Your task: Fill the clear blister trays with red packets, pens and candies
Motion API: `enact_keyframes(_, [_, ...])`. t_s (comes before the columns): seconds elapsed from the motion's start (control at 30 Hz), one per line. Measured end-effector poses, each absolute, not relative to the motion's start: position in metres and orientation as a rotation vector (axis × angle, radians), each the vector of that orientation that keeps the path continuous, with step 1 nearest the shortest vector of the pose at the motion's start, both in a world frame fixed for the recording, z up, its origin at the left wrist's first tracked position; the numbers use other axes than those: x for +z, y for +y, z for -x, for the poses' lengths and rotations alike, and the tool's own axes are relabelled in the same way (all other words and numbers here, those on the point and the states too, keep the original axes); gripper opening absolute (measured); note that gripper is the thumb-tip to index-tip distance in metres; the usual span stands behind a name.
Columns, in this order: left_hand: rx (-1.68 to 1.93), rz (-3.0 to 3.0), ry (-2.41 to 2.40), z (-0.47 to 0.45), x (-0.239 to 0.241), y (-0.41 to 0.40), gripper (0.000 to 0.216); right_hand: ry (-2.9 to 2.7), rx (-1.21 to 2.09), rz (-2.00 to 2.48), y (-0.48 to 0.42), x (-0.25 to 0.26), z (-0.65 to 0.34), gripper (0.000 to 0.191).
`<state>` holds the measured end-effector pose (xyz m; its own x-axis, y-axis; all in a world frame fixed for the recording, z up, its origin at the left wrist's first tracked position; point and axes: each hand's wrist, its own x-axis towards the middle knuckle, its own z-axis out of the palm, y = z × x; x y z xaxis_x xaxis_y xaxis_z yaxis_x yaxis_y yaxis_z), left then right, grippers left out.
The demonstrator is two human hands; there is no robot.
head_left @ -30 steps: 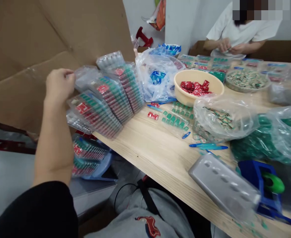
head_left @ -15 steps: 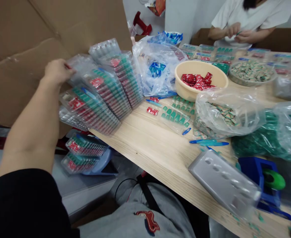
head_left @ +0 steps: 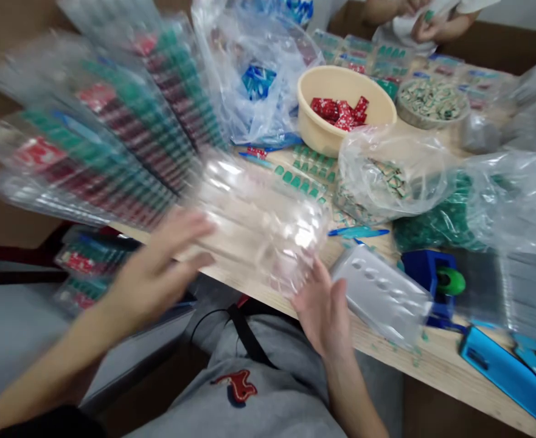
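Observation:
A clear plastic tray (head_left: 244, 225), smeared by motion, is at the table's front edge between my hands. My left hand (head_left: 158, 267) is beside its left end, thumb and fingers apart; contact with the tray cannot be made out. At the tray's near right corner is my right hand (head_left: 320, 310), its fingertips against the edge and its thumb stretched away. Left of the tray lean stacks of filled clear trays (head_left: 126, 134) showing green nail-shaped pieces, red packets and blue sticks. A stack of similar trays (head_left: 386, 292), greyish, lies right of my right hand.
Behind are a cream bowl (head_left: 308, 103) of red packets and a bag (head_left: 249, 115) with blue pieces. To the right are a bag (head_left: 354, 201) of small packets, a blue tape dispenser (head_left: 420, 274) and a blue phone (head_left: 505, 377). Across the table, a co-worker's hands (head_left: 427, 24) handle something small.
My left hand has come from the leaning stacks to the table's front. My right hand has entered view, and a clear tray now lies between both hands. The view has shifted.

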<state>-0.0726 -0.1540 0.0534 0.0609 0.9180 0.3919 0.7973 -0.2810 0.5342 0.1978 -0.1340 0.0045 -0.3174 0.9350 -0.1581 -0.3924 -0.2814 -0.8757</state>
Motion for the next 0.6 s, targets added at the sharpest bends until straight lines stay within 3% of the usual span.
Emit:
enact_keyframes(0.13, [0.921,-2.227,1.455,0.015,-0.005,-0.172,0.035,-0.925,1.742,1.052,-0.136,-0.008,-0.182,0.069])
enact_keyframes(0.4, [1.033,-1.426,1.284,-0.034,0.002,-0.162,0.015,-1.319,1.803,1.097,-0.164,-0.01,-0.193,0.101])
enact_keyframes(0.6, [0.951,-1.209,1.139,-0.024,-0.004,-0.155,0.014,-1.354,1.767,1.049,-0.169,-0.015,-0.195,0.089])
